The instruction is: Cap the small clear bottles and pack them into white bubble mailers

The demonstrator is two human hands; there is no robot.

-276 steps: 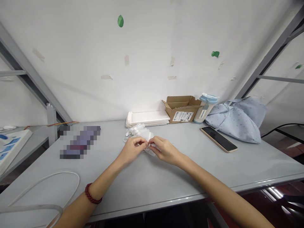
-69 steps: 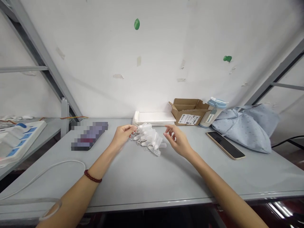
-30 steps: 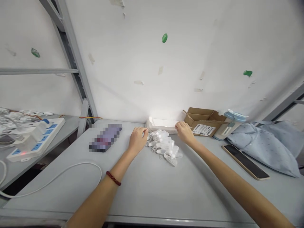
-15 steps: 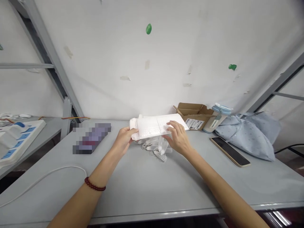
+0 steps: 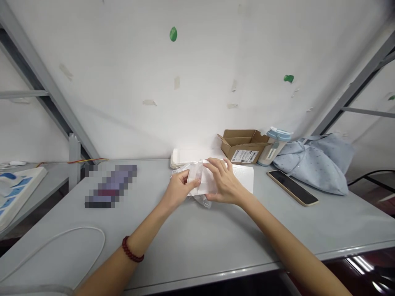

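Note:
A white padded envelope (image 5: 245, 176) lies across both hands above the middle of the desk. My left hand (image 5: 177, 189) pinches its left end, the thumb on top near the flap. My right hand (image 5: 226, 183) curves over the envelope's middle, with thumb below and fingers on the upper edge. Partly hidden beneath it is a pile of small translucent white pieces with thin cords (image 5: 203, 201). Directly behind, a stack of similar white envelopes (image 5: 191, 156) rests against the wall. A dark red bead bracelet (image 5: 132, 249) circles my left wrist.
At the back right stand an open cardboard box (image 5: 243, 144) and a blue-lidded cup (image 5: 273, 148). A phone (image 5: 291, 188) lies before a pale blue cloth bag (image 5: 314, 166). Leftward are a pixelated dark object (image 5: 112, 187), a white cable (image 5: 83, 227) and a power strip (image 5: 23, 189).
My left hand has moved right, closer to my right hand, and the envelope has shifted right and lower with its end bent. The stack behind is now more visible. The view has turned slightly right.

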